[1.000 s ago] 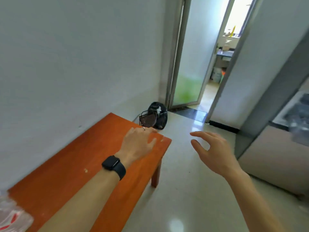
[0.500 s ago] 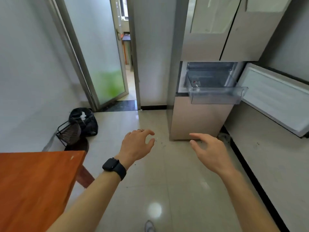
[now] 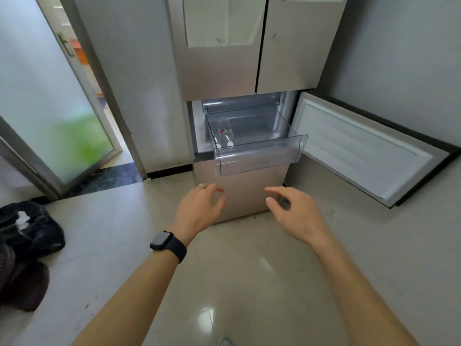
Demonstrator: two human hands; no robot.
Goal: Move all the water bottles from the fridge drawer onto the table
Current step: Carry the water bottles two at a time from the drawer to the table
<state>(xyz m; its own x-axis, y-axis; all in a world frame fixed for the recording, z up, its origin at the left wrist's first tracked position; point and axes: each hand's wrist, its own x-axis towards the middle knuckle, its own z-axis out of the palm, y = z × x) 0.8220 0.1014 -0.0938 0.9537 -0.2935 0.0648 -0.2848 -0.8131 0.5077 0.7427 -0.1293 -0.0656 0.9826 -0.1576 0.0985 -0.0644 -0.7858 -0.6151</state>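
Pale tiled floor before a fridge whose clear drawer stands pulled out, water bottles lying at its left end: left hand and right hand, both loose-fingered and empty, should reach over the near lip and take each bottle round its body.

— Where are the water bottles?
— Up beyond the left hand, well apart from it, at the left end of the fridge drawer. Two show, side by side: clear, with white caps and red on the labels.
— Upright?
— I cannot tell through the plastic. The caps sit close to the drawer's front wall.
— And the drawer itself?
— Clear plastic, pulled out, above and beyond both hands. The right hand is below its right half.
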